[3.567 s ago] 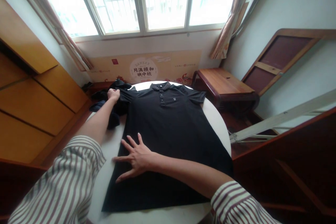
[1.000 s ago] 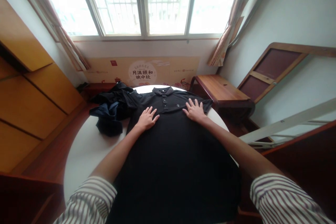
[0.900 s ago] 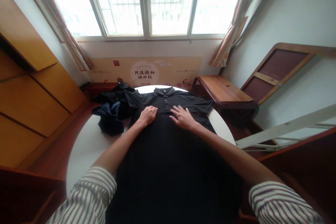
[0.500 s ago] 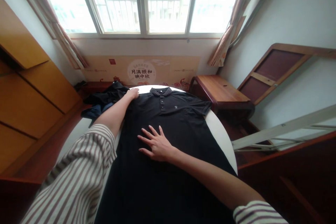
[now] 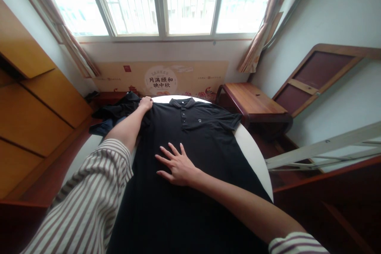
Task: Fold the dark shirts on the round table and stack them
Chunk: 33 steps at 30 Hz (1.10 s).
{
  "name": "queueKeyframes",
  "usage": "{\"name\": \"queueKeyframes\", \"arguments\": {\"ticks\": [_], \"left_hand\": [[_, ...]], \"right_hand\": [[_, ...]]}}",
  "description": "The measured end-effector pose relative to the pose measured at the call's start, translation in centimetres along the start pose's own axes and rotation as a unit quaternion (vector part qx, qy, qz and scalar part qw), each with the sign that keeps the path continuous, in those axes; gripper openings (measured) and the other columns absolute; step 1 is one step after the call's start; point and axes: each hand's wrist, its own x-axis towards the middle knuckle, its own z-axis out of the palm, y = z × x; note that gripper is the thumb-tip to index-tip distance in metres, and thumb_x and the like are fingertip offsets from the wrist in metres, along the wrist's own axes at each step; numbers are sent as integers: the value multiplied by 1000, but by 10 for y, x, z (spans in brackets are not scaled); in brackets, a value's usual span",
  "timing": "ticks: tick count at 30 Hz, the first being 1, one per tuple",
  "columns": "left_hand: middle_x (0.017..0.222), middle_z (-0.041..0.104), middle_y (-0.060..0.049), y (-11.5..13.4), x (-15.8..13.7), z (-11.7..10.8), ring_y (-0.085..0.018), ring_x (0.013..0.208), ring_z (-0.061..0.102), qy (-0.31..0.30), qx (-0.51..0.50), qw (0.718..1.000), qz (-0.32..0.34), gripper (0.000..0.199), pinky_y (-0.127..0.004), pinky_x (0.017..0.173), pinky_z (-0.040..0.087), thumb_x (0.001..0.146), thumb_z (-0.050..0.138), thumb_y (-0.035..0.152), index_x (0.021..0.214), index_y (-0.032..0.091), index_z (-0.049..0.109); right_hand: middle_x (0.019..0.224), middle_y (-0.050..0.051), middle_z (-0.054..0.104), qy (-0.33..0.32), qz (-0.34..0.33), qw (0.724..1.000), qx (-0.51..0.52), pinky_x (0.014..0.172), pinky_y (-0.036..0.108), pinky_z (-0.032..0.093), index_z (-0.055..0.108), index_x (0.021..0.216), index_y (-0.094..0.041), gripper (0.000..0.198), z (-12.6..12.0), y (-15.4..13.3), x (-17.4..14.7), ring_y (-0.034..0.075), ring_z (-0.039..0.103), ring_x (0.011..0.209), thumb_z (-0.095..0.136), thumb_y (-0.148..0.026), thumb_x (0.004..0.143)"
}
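Note:
A black polo shirt (image 5: 208, 149) lies front side up on a white round table (image 5: 253, 154), its buttoned collar toward the window. At the shoulder on the shirt's left side, my left hand (image 5: 146, 103) is closed on the fabric, fingers curled down and partly hidden. My right hand (image 5: 178, 166) rests flat on the middle of the shirt's front, fingers spread and holding nothing. Beyond my left forearm sits a crumpled heap of dark clothes (image 5: 117, 107) at the table's edge.
Right of the table stands a wooden side table (image 5: 256, 101), with a pale metal frame (image 5: 321, 147) nearer me. Yellow-brown cabinets (image 5: 32, 115) line the left side. A printed cardboard panel (image 5: 190, 75) leans below the window.
My left hand has shifted slightly left, with the shoulder fabric beneath it. My right hand stays flat in the same spot on the shirt.

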Motion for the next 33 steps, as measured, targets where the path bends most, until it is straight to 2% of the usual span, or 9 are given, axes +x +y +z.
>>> {"name": "queueKeyframes", "arguments": {"ticks": [6,9,14,20,22,24,28,30,33], "left_hand": [[125,62,-25,-7,-7,-13,-34,115,61,-46,46,998,6,71,-37,95,48,85,51,67,120,8,65],[126,63,-23,-13,-11,-26,-35,116,60,-51,66,996,28,69,-37,96,48,81,56,69,117,11,68],[125,63,-23,-17,-19,-47,-36,116,60,-4,99,995,17,66,-41,96,48,84,54,67,115,12,70],[107,74,-8,-32,-28,-69,-22,98,66,-156,75,980,95,51,-22,83,49,74,69,61,102,19,75],[103,75,-5,-39,-34,-76,-21,96,66,-114,85,986,88,36,-20,82,48,78,69,49,99,21,76],[108,73,-8,-41,-43,-82,-23,102,65,-33,106,992,66,29,-25,89,47,85,63,40,103,20,74],[126,61,-18,-20,-70,-90,-31,119,55,101,120,987,39,37,-42,101,39,97,43,33,118,12,65],[124,60,-18,1,-96,-90,-32,117,54,137,115,981,81,35,-43,100,39,97,42,31,116,12,64],[112,62,-15,30,-165,-78,-27,106,59,144,87,961,220,30,-38,93,43,97,43,31,108,14,66]], "right_hand": [[163,7,21,-1,-3,1000,-1,114,70,6,33,154,-31,67,-2,-1,0,37,10,150,31,-66,97],[163,7,21,0,-4,1000,-4,113,70,6,34,154,-30,68,-1,-1,0,37,11,150,31,-66,97],[163,7,21,6,-5,1000,-6,113,70,6,33,154,-30,68,1,0,1,37,11,150,30,-67,97],[163,8,22,2,-9,1000,-5,113,71,7,33,154,-30,68,0,-1,0,38,11,150,31,-67,97],[163,8,22,3,-8,1000,-8,113,71,7,33,154,-30,68,-1,-1,1,38,11,149,31,-66,97],[163,8,22,1,-3,1000,-13,113,71,7,33,154,-30,68,-1,-1,0,38,11,150,31,-66,97],[163,8,22,-4,-2,1000,-14,113,70,8,33,154,-30,68,-2,-1,-1,37,11,150,33,-66,96],[162,8,24,3,-5,1000,-18,113,70,9,36,153,-30,67,-1,-1,-2,36,13,149,34,-65,97],[160,11,30,33,-7,999,-23,113,70,13,41,150,-26,64,2,-2,1,36,19,148,37,-62,97]]}}
